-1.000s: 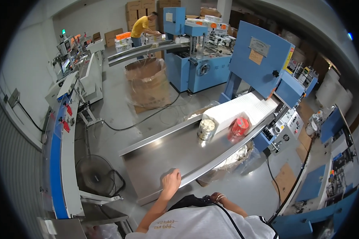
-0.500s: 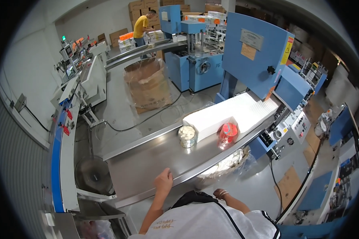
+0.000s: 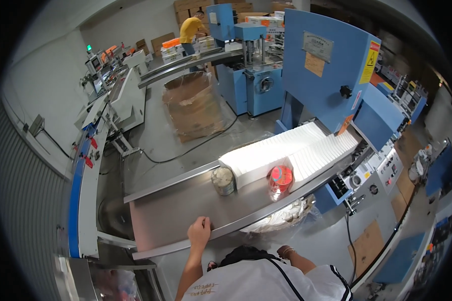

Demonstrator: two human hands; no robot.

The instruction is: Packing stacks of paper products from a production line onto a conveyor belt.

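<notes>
My left hand is curled loosely closed at the near rim of a metal chute, with nothing visible in it. My right hand, with a band at the wrist, hangs low beside my body, away from the chute; its fingers are too hidden to read. Two rows of upright white folded sheets run down the chute from the blue machine. Against the end of the far row stands a patterned whitish canister. A clear jar with a red top sits at the end of the near row.
A tall blue machine stands at the chute's far right end. Below the chute's near rim is a bag of white scraps. A large bag-lined carton stands on the floor behind. Further back, a person in yellow bends over boxes.
My view has shifted and tilted slightly. The canister and jar appear a little lower and further left, with the white rows. My left hand remains closed at the chute's near rim.
</notes>
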